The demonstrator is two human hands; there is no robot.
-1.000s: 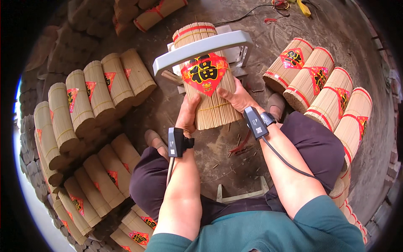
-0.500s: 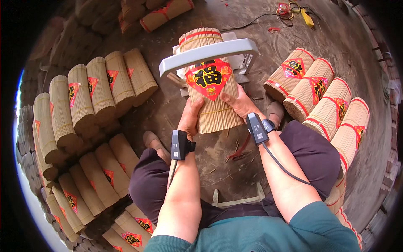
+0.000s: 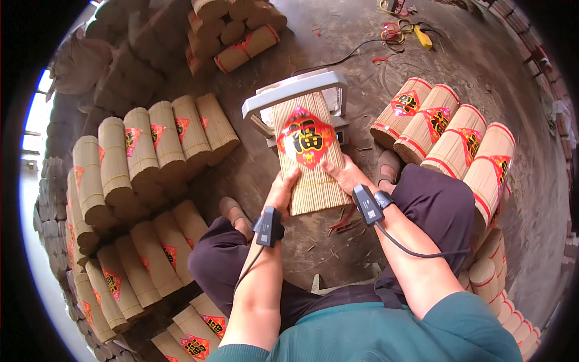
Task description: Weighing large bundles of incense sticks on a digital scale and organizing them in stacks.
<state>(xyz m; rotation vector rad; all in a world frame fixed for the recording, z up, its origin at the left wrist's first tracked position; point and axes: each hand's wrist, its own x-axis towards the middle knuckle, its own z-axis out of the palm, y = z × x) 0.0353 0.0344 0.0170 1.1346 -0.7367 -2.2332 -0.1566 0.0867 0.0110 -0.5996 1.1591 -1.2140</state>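
A thick bundle of thin pale sticks (image 3: 312, 196) lies tilted between my hands, with a red and gold diamond label (image 3: 307, 140) on its upper face. My left hand (image 3: 281, 190) grips its left side near the close end, thumb on top. On the opposite side my right hand (image 3: 347, 175) holds it the same way. Their other fingers are mostly hidden. The bundle's far end reaches under the grey arch (image 3: 294, 90) of a small floor-standing machine, which partly covers it. Black devices are strapped to both my wrists.
Rows of similar bundles (image 3: 145, 145) are stacked at my left. More bundles (image 3: 443, 130) with red bands lie at my right. Beyond the machine, a pile of bundles (image 3: 247, 49) stands on the floor. A black cable (image 3: 353, 53) runs toward a yellow object (image 3: 423, 37).
My hands have drawn the bundle back toward me. Its far end, which stuck out beyond the arch, now sits at or under it. The whole view has also shifted.
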